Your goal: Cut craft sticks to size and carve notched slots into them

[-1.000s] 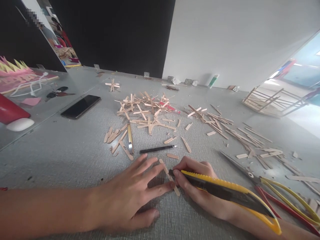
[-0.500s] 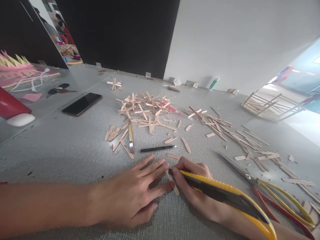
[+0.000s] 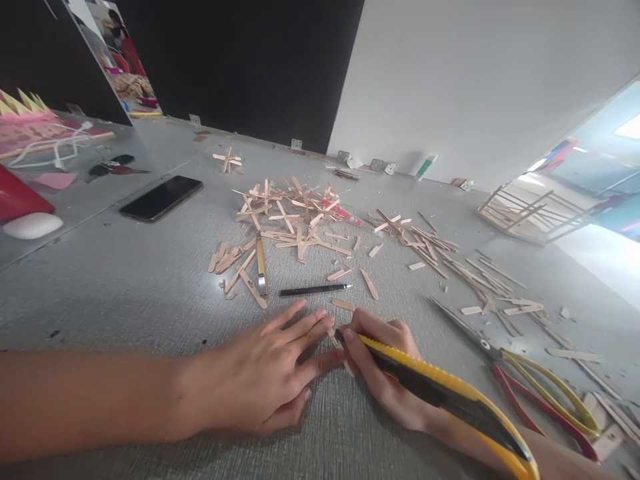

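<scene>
My left hand [image 3: 270, 370] lies flat on the grey table [image 3: 125, 293], fingers stretched out and pressing on a small wooden stick [image 3: 334, 339]. My right hand [image 3: 383, 363] is closed around a yellow and black utility knife [image 3: 440, 393], whose tip meets the stick right beside my left fingertips. Most of the stick is hidden under the fingers.
A black pen [image 3: 313, 290] lies just beyond my hands. Farther off are a second yellow cutter [image 3: 261, 265], a heap of wooden sticks [image 3: 295, 217] and a phone [image 3: 161, 198]. Scissors with red and yellow handles [image 3: 520, 370] lie at the right, a stick frame [image 3: 530, 213] beyond.
Both hands have stayed together on the stick, shifting slightly away from me; the left fingers have drawn closer over the stick, hiding more of it.
</scene>
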A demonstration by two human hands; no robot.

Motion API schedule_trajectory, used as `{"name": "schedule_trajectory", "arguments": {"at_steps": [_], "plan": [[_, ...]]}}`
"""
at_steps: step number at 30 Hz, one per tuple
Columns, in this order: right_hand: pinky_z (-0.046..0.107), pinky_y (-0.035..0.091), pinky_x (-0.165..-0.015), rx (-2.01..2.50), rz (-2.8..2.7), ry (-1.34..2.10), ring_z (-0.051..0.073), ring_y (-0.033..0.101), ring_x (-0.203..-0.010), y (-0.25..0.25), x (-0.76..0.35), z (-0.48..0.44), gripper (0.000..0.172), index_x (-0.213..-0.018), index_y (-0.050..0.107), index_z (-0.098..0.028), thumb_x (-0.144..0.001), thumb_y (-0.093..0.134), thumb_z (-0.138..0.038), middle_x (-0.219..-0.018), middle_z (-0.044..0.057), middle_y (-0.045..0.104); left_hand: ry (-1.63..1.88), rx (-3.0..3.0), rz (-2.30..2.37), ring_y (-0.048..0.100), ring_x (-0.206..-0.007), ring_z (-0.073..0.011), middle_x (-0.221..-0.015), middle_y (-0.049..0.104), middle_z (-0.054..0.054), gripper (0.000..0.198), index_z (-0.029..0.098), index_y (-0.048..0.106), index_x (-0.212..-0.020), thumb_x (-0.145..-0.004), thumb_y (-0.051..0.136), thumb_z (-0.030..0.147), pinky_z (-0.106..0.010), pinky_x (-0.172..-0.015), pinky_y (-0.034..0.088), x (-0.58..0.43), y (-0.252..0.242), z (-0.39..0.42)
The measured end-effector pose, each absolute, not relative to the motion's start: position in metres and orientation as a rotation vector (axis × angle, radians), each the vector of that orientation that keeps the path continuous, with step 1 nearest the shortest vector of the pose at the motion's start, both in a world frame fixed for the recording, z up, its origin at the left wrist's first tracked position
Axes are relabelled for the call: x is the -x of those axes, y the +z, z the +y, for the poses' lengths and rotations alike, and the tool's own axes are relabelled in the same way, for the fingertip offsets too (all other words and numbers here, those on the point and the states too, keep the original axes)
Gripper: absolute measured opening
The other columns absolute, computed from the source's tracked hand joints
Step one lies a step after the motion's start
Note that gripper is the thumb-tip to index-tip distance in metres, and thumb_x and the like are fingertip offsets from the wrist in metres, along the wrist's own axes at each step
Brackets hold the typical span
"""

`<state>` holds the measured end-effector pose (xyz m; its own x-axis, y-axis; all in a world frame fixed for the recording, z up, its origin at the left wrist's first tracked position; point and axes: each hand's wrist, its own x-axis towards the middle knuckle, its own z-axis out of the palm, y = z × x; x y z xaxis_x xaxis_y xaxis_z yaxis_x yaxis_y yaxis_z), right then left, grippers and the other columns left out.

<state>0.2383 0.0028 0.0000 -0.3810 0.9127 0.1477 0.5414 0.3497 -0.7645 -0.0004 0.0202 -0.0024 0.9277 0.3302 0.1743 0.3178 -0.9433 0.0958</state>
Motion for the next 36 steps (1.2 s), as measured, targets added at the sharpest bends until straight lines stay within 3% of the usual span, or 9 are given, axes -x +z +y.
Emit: {"name": "schedule_trajectory", "arguments": {"at_steps": [5, 15, 22, 30, 36], "plan": [[0.029, 0.029, -0.047, 1.2, -2.067, 0.903, 0.009, 0.039, -0.041, -0.005, -0.241, 0.004, 0.03, -0.076, 0.039, -0.026, -0.104, 0.05, -0.032, -0.055, -0.009, 0.042, 0.275, -3.034, 0.485, 0.039, -0.15, -0.0376, -0.161, 0.039, -0.026, 0.062, 0.004, 0.044, -0.154, -0.1, 0.055, 0.031, -0.05, -0.126, 0.026, 0.0, -0.004, 0.022], [0.028, 0.028, -0.046, 1.155, -2.099, 0.939, 0.009, 0.037, -0.042, -0.006, -0.246, 0.003, 0.028, -0.078, 0.036, -0.026, -0.103, 0.049, -0.029, -0.055, -0.008, 0.042, 0.172, -3.084, 0.489, 0.037, -0.151, -0.0381, -0.16, 0.038, -0.028, 0.061, 0.005, 0.041, -0.156, -0.102, 0.051, 0.033, -0.052, -0.124, 0.028, -0.002, 0.0, 0.023], [0.027, 0.029, -0.045, 1.157, -2.052, 0.991, 0.009, 0.039, -0.041, -0.004, -0.244, 0.004, 0.031, -0.075, 0.038, -0.026, -0.104, 0.045, -0.031, -0.052, -0.007, 0.045, 0.218, -3.063, 0.481, 0.04, -0.149, -0.0392, -0.159, 0.04, -0.028, 0.06, 0.004, 0.043, -0.154, -0.102, 0.052, 0.032, -0.051, -0.124, 0.029, -0.001, 0.001, 0.021], [0.023, 0.033, -0.04, 1.153, -1.843, 0.998, 0.007, 0.042, -0.035, -0.007, -0.242, 0.005, 0.037, -0.07, 0.044, -0.024, -0.105, 0.049, -0.036, -0.046, -0.008, 0.051, 0.163, -2.997, 0.486, 0.029, -0.153, -0.0394, -0.163, 0.032, -0.029, 0.06, 0.007, 0.038, -0.157, -0.104, 0.049, 0.031, -0.051, -0.125, 0.03, 0.001, -0.003, 0.02], [0.023, 0.034, -0.038, 1.202, -1.872, 1.025, 0.007, 0.044, -0.034, -0.011, -0.241, 0.007, 0.037, -0.072, 0.047, -0.024, -0.105, 0.05, -0.041, -0.049, -0.007, 0.056, 0.149, -3.0, 0.49, 0.028, -0.153, -0.04, -0.162, 0.033, -0.031, 0.06, 0.006, 0.037, -0.158, -0.104, 0.047, 0.03, -0.052, -0.124, 0.031, 0.0, -0.002, 0.02]]}}
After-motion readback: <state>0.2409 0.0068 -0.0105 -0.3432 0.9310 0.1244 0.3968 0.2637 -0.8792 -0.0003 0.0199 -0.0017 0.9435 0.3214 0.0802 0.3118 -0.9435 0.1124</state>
